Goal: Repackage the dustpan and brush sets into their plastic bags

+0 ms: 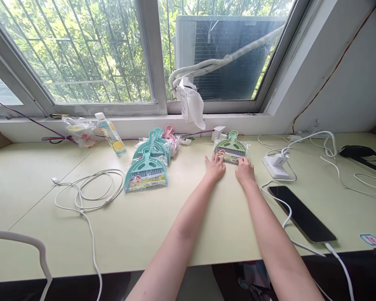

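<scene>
A green dustpan-and-brush set point(232, 144) in clear plastic wrap lies at the back of the table, its handle pointing toward the window. My left hand point(215, 168) is at its lower left corner, with fingertips on the wrapped edge. At the lower right corner my right hand point(245, 170) grips the edge with curled fingers. Both thumbs are largely hidden. To the left lies a teal dustpan-and-brush set point(146, 171) in wrap, overlapping more teal sets point(153, 142) behind it. A pink set point(169, 136) shows partly beside those.
A drink bottle point(111, 133) leans near the window sill beside a plastic bag point(81, 131). A coiled white cable point(81, 194) lies at left. On the right are a power strip point(275, 168) with a charger, a black phone point(302, 213) on a cable, and black straps point(363, 154).
</scene>
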